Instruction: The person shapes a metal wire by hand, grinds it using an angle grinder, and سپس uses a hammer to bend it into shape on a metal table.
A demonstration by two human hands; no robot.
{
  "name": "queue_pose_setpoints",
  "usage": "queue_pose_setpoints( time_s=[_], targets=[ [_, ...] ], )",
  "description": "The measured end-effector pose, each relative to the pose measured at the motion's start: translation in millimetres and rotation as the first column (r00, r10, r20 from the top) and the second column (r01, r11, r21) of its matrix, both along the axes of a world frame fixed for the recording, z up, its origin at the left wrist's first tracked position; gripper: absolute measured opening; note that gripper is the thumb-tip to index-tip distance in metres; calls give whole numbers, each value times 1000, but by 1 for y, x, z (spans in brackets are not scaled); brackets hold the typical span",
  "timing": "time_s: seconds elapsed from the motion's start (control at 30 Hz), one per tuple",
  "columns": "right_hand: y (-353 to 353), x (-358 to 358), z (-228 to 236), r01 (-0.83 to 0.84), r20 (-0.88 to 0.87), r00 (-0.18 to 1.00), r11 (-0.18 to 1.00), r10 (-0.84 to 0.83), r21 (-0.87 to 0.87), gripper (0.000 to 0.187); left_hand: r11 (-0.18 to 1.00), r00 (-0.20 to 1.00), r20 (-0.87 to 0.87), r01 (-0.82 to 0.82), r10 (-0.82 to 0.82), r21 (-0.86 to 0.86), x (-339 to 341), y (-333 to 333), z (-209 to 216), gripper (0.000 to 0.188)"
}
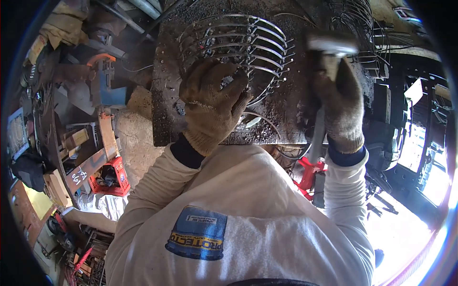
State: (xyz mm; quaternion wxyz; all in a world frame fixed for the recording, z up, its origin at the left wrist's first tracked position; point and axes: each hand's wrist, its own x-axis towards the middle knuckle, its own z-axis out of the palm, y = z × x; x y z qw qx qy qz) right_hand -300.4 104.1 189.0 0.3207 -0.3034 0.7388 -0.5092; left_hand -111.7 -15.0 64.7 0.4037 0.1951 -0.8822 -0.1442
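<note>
A round grille of curved, pale metal rods (265, 53) lies on a dark, grit-covered worktop (164, 119). My left hand (210, 97), in a worn brown work glove, is closed over its near left side. The fingers curl down among the rods, and what lies beneath them is hidden. To the right of the grille, my right hand (341, 102), gloved too, is wrapped round the handle of a hammer (334, 44). The hammer's head is blurred by motion and hangs above the worktop, apart from the grille.
Loose thin rods (358, 21) lie in a tangle at the far right. A blue metal tool with an orange top (109, 88) stands left of the worktop. Farther left is a red plastic crate (123, 176). A red metal piece (310, 174) stands below the worktop's near edge.
</note>
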Motion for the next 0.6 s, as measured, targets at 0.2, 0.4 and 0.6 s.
queue_pose_setpoints(
  time_s=[0.2,0.4,0.6],
  targets=[
    [-21,-18,28,-14,263,948,849,179,-528,24,997,997,-81,2,5,77,14,-18,9,38],
    [-43,-24,52,-69,206,932,704,299,-707,25,1000,1000,-10,-18,18,-23,8,-53,24,37],
    [-84,-20,19,-435,-710,683,686,-171,-583,17,999,999,29,-38,37,8,-4,-61,4,35]
  ],
)
